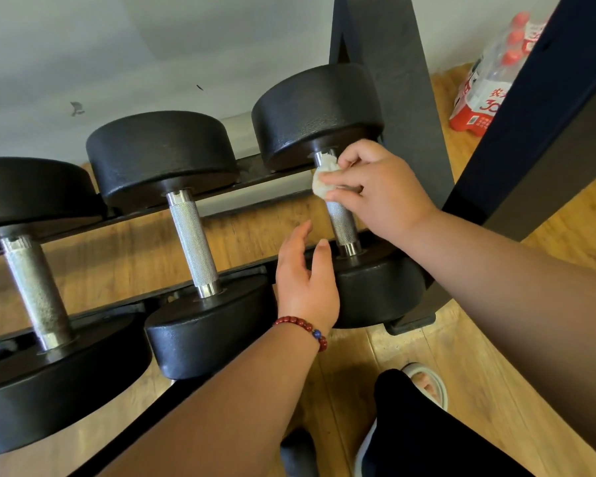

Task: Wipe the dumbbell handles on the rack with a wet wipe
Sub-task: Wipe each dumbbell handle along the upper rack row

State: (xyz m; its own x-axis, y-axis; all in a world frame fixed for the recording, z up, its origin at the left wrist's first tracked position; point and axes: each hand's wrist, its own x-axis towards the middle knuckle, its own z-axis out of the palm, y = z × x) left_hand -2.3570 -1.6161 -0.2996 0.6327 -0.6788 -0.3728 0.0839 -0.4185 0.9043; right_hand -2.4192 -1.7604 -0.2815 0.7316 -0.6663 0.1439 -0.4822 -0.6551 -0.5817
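Three black dumbbells lie across the black rack, each with a knurled steel handle. My right hand holds a crumpled white wet wipe wrapped against the upper part of the right dumbbell's handle. My left hand, with a red bead bracelet at the wrist, hovers with loose fingers beside that dumbbell's near head and holds nothing. The middle handle and the left handle are bare; the left one looks dull and speckled.
A dark rack upright stands just behind the right dumbbell. A shrink-wrapped pack of water bottles sits on the wooden floor at the far right, behind a dark slanted post. My leg and slippered foot are below.
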